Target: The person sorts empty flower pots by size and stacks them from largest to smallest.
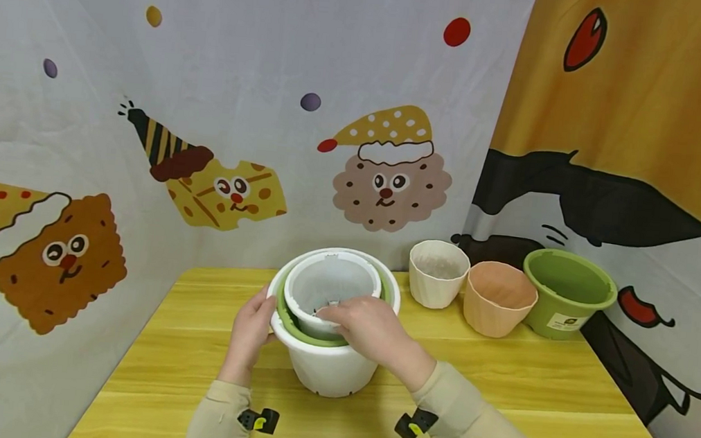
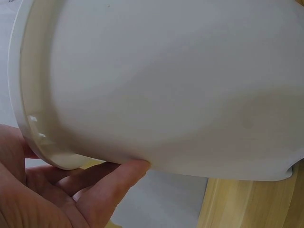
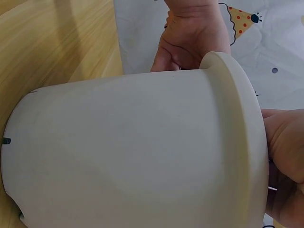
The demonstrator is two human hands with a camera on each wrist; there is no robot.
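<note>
A large white flowerpot (image 1: 331,370) stands on the table, with a green pot (image 1: 315,341) nested in it and a smaller white pot (image 1: 326,279) inside the green one. My left hand (image 1: 251,328) grips the large pot's rim at the left; in the left wrist view its fingers (image 2: 114,185) lie under the rim against the outer wall. From the right, my right hand (image 1: 372,329) reaches over the rims and pinches the near rim of the small white pot, fingertips inside it. In the right wrist view the large pot's wall hides part of this hand (image 3: 287,166).
At the back right stand a ribbed cream pot (image 1: 435,285), a peach pot (image 1: 498,308) and a green pot (image 1: 559,300) with a label. Behind the wooden table (image 1: 189,344) hangs a printed cloth (image 1: 245,64). Each wrist wears a black strap.
</note>
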